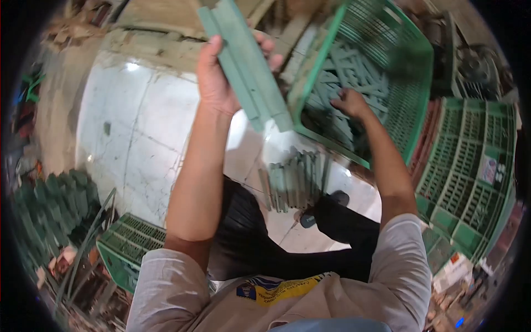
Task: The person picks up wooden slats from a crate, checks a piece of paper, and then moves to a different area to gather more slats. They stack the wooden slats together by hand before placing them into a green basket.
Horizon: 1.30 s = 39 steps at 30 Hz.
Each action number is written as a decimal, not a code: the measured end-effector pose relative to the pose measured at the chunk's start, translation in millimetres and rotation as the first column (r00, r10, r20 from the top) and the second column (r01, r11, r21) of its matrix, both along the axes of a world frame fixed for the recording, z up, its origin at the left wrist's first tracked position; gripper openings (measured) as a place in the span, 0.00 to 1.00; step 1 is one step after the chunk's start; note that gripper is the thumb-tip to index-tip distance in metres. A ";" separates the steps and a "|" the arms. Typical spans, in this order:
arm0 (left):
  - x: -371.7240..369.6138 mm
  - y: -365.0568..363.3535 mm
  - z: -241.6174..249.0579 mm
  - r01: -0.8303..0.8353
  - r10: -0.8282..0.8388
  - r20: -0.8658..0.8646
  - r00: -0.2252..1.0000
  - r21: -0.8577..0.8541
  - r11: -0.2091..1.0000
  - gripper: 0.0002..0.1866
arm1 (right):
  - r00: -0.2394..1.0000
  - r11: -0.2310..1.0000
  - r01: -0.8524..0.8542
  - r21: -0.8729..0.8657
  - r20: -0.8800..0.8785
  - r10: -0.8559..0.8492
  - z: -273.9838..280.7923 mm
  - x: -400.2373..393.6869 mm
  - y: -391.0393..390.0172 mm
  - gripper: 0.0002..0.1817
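My left hand [215, 77] is closed around a few long grey-green strips [249, 69] with stepped edges, lying side by side and tilted in the air; their material is not clear. My right hand [352, 103] is inside a green plastic crate [310, 91], its fingers curled together over a heap of loose, pale grey-green pieces [362, 74]. Whatever those fingers pinch is too small or hidden to make out. Below the crate, a bundle of similar strips [296, 180] stands upright on the floor near my feet.
Stacked green crates [464, 166] rise at the right. A lower green crate [130, 238] sits at the left, beside a pile of dark green pieces [55, 205]. White floor tiles [133, 116] stretch across the left. A dark machine-like object [478, 69] is at the upper right.
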<state>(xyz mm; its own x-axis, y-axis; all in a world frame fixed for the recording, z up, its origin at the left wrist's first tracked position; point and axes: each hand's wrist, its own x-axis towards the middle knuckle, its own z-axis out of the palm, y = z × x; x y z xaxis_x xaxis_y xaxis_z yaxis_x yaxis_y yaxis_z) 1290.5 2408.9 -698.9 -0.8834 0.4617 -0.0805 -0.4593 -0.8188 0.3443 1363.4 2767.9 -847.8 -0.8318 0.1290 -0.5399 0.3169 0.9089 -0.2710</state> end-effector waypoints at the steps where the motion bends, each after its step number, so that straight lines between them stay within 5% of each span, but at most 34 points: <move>1: -1.1 -5.2 -4.9 0.003 -0.004 -0.040 0.999 -0.008 1.000 0.33 | 0.998 0.999 -0.019 0.037 -0.052 0.021 -9.0 8.1 -6.1 0.27; 6: -1.8 -15.5 -11.3 0.006 -0.008 -0.049 0.999 -0.043 0.999 0.34 | 0.997 0.991 -0.057 0.120 -0.054 0.063 -21.6 7.8 -25.1 0.30; 8: -2.9 -15.7 -13.5 0.003 -0.008 -0.063 0.998 -0.069 0.998 0.35 | 0.928 0.982 -0.057 0.178 -0.354 0.118 -17.4 10.0 -30.9 0.25; 9: -2.5 -14.7 -12.2 -0.007 0.004 -0.039 0.999 -0.083 0.997 0.35 | 0.928 0.981 -0.054 0.188 -0.354 0.119 -10.5 5.7 -32.1 0.25; 11: -1.6 -15.3 -7.2 -0.030 0.028 -0.020 0.999 -0.098 0.995 0.35 | 0.849 0.989 0.124 -0.075 -0.507 -0.145 11.5 -14.1 -40.8 0.17; 12: -0.1 -14.3 -4.1 -0.020 0.020 0.003 1.000 -0.113 0.993 0.35 | 0.849 0.991 0.111 -0.076 -0.510 -0.134 34.6 -23.7 -54.9 0.17; 14: 1.2 -11.4 -2.2 -0.010 0.014 0.026 1.000 -0.126 0.992 0.36 | 0.671 0.768 0.102 -0.632 -0.526 -0.522 102.3 -27.9 -94.4 0.12; 16: 0.0 -4.5 -1.7 -0.001 0.007 0.048 0.999 -0.122 0.993 0.38 | 0.694 0.654 -0.190 -0.732 -0.572 -0.438 164.4 -21.3 -151.7 0.12; 18: 0.5 2.3 -1.3 0.016 -0.012 0.030 0.999 -0.140 0.990 0.40 | 0.866 0.622 -0.209 -0.755 -0.439 -0.241 208.6 -14.1 -185.9 0.15; 19: 1.0 4.8 -1.9 0.027 -0.025 0.016 1.000 -0.093 0.995 0.41 | 0.858 0.626 -0.229 -0.746 -0.458 -0.232 211.8 -15.4 -193.9 0.15; 21: -1.7 7.4 -10.4 0.073 -0.073 -0.008 0.997 0.036 0.997 0.41 | 0.709 0.870 -0.319 -0.376 -0.704 -0.044 210.4 -17.1 -204.0 0.18; 22: -3.1 8.1 -15.2 0.060 -0.059 -0.023 0.998 0.045 0.997 0.41 | 0.699 0.869 -0.337 -0.363 -0.715 -0.027 211.2 -16.3 -204.9 0.18; 24: 0.8 10.1 -10.4 0.064 -0.061 0.035 0.998 -0.068 0.996 0.41 | 0.858 0.856 -0.128 -0.500 -0.489 -0.157 210.2 -15.0 -202.4 0.23; 26: 4.3 12.1 -4.3 0.026 -0.021 0.040 0.999 -0.132 0.991 0.41 | 0.891 0.795 -0.098 -0.599 -0.408 -0.198 200.2 -17.3 -191.2 0.23; 28: 3.9 12.7 -2.5 0.041 -0.040 0.012 0.999 -0.158 0.987 0.39 | 0.927 0.341 0.077 -0.937 -0.058 -0.370 192.4 -22.6 -179.3 0.19; 32: 6.6 1.7 -0.7 0.148 -0.143 0.079 0.987 -0.063 0.987 0.37 | 0.870 0.053 0.322 -0.945 0.273 -0.411 203.4 -18.4 -175.4 0.16; 35: 8.4 3.3 4.2 0.103 -0.092 0.135 0.987 -0.077 0.992 0.36 | 0.875 -0.116 0.302 -0.946 0.323 -0.360 190.9 -17.5 -167.4 0.18; 39: 6.8 6.2 3.0 0.045 -0.037 0.138 0.990 -0.061 0.997 0.35 | 0.871 -0.179 0.272 -0.946 0.321 -0.373 190.3 -17.1 -166.1 0.15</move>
